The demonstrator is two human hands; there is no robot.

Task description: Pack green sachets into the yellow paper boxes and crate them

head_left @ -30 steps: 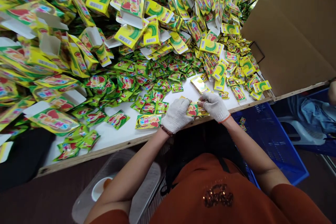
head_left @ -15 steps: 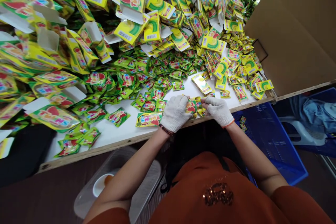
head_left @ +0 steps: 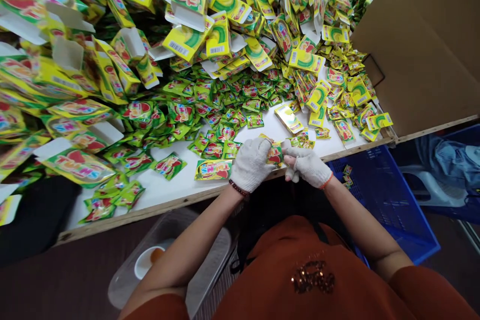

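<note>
the left hand, in a white knitted glove, is curled almost closed, fingers wrapped over the near end of a small stack of green-and-yellow foil sachets. the right hand, gloved the same way, meets it from the other side, thumb and forefinger pinched onto the stack's edge with the remaining fingers folded under. so the stack sits between the two hands, held just above the front edge of the white tabletop.

from where i stand, this looks like squaring up a handful of sachets. the foil looks slippery, so whatever comes after calls for both pinches to stay firm and the edges kept flush.

just left of the left hand a single flat sachet lies on the tabletop. beyond the knuckles a loose spread of the same sachets covers the board, and one yellow cardboard carton lies near, behind the stack. further back, open yellow cartons are heaped high. to the right stands a tall brown cardboard sheet, with a blue plastic crate below the table edge.
</note>
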